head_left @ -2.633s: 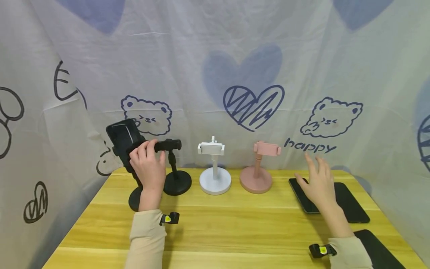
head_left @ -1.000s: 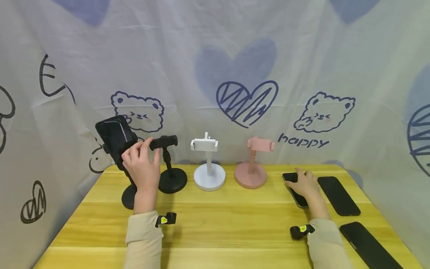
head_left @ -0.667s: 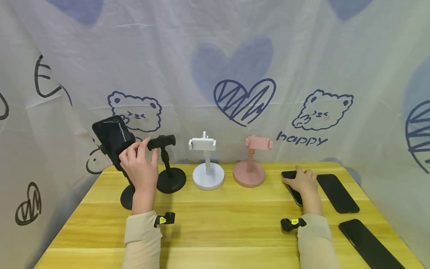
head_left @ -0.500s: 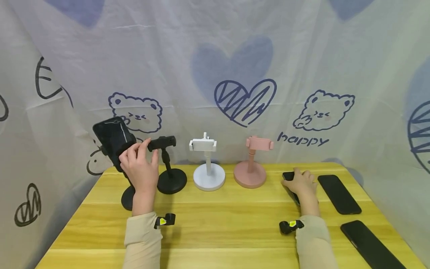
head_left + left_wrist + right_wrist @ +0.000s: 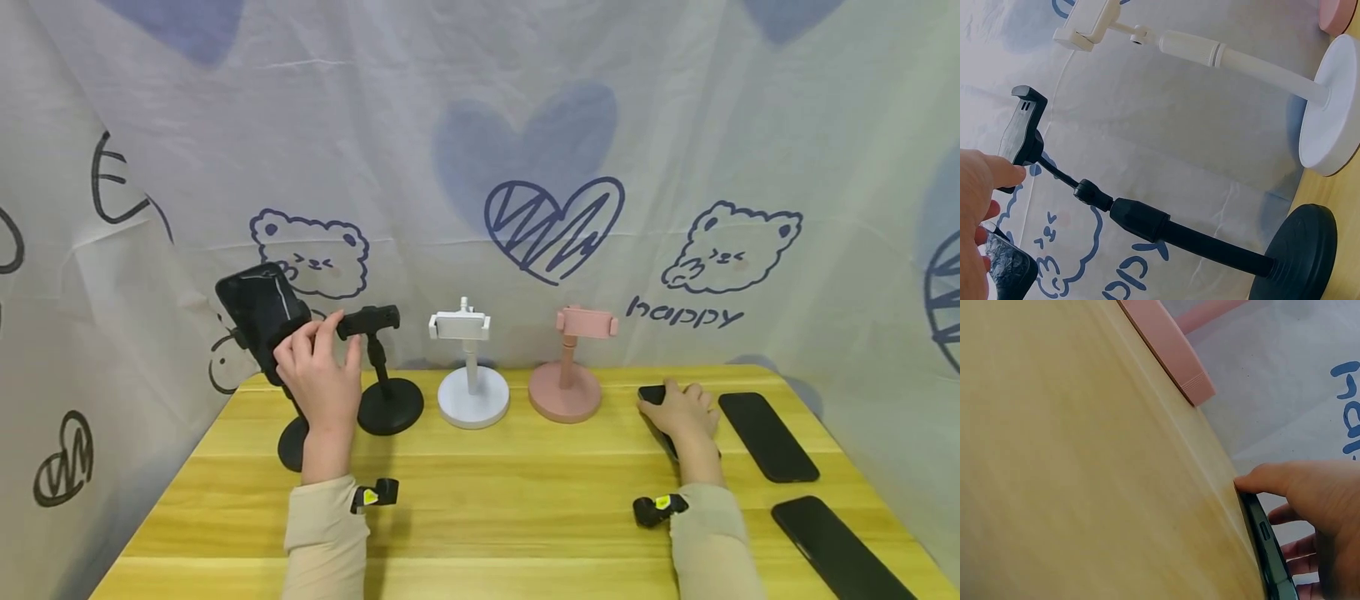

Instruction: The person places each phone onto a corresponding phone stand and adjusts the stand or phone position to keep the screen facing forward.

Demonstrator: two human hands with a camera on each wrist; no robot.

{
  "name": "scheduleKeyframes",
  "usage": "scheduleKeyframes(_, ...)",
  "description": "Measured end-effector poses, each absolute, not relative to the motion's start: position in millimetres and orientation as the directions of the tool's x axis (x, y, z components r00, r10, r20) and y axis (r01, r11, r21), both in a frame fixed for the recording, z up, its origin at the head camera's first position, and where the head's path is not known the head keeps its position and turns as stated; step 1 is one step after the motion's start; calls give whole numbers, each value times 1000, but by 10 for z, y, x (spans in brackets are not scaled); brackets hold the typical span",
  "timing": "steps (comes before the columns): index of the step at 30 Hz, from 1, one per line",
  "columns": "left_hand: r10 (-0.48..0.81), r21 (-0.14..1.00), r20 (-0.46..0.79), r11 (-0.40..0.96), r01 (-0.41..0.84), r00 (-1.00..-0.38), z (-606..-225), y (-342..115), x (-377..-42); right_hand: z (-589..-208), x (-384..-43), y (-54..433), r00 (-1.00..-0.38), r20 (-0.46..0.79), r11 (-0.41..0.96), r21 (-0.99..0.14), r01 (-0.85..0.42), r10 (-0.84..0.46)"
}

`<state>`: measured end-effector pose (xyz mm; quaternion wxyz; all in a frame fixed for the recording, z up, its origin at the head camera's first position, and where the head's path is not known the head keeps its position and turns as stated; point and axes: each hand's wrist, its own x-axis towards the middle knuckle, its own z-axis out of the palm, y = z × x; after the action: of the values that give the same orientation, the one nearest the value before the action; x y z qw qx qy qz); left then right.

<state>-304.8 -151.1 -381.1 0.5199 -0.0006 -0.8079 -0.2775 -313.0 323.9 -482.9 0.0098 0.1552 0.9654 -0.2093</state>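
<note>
My left hand [image 5: 321,375] is at the left end of the clamp of a black phone stand [image 5: 390,407], thumb and index finger around that end. In the left wrist view the thumb [image 5: 1007,172] overlaps the lower end of this clamp [image 5: 1027,125]. Behind the fingers, another black stand [image 5: 292,444] at the far left bears a tilted black phone [image 5: 262,304]. With my right hand [image 5: 684,417] I grip a dark phone [image 5: 653,395] by its sides at the table's right; the right wrist view shows the thumb on the edge of the phone [image 5: 1267,550].
A white phone stand [image 5: 473,398] and a pink phone stand [image 5: 565,392] are near the back edge of the wooden table [image 5: 510,508]. Two more black phones [image 5: 768,437] lie to the right of my right hand. A printed curtain [image 5: 420,167] hangs behind.
My right hand has come down from above the phones and closed on the left one, now largely covered by the hand. The left hand has stayed at the black stand's clamp.
</note>
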Motion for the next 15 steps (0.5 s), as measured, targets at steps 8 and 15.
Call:
scheduleKeyframes(8, -281, 445, 837, 848, 288, -469, -3793, -1528, -3049, -4835, -3148, 3252, -954, -100, 869, -395, 298, 282)
scheduleKeyframes(15, -283, 454, 830, 843, 288, -481, -3796, -1527, -3036, -4869, -3173, 3292, -957, -90, 874, -391, 287, 274)
